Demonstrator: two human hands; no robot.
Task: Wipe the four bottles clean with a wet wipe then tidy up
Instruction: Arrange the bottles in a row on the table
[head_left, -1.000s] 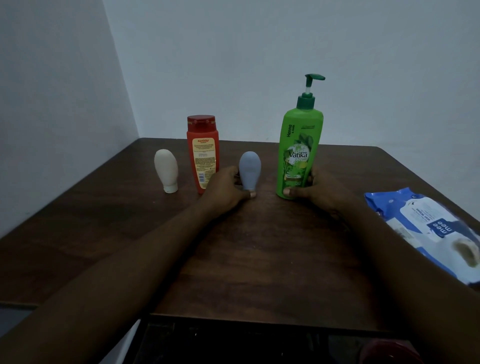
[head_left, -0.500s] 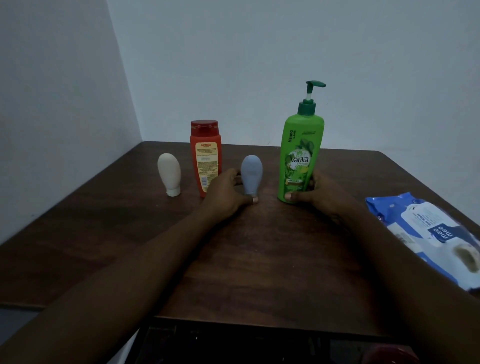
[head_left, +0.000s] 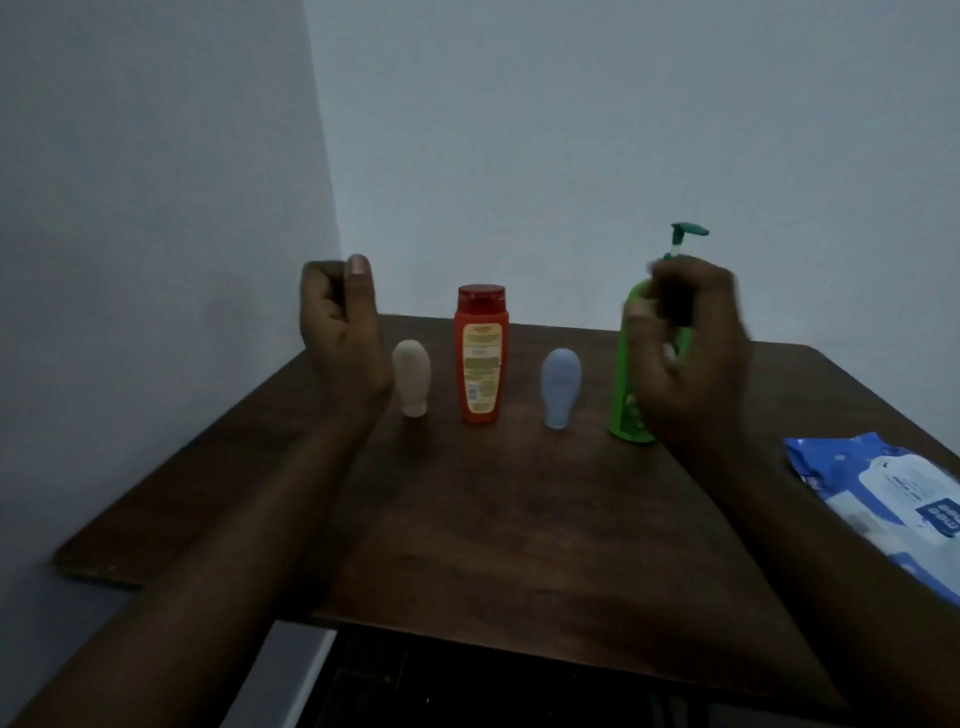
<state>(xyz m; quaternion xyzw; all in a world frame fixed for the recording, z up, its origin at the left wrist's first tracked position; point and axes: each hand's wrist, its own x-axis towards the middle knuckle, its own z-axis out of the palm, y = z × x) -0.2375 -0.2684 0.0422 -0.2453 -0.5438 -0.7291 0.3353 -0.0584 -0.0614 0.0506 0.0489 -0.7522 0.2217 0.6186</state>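
**Bottles: handling notes**

Head view: left hand (head_left: 343, 322), curled and empty, hung just left of the cream bottle (head_left: 411, 376). Right hand (head_left: 685, 353), blurred, overlapped the green pump bottle (head_left: 626, 395); grip indeterminate. Red bottle (head_left: 480, 353) and blue bottle (head_left: 561, 387) stood between the hands; wipes pack (head_left: 883, 504) lay right of both. Judged: light, stiff plastic, slick when wet; hold bodies, not pump.

Stood upright in row, left to right: cream bottle (head_left: 411, 378), cap down; red bottle (head_left: 480, 358); blue bottle (head_left: 560, 387), cap down; tall green pump bottle (head_left: 626, 405). Lay flat, well right: blue-white wipes pack (head_left: 883, 504).
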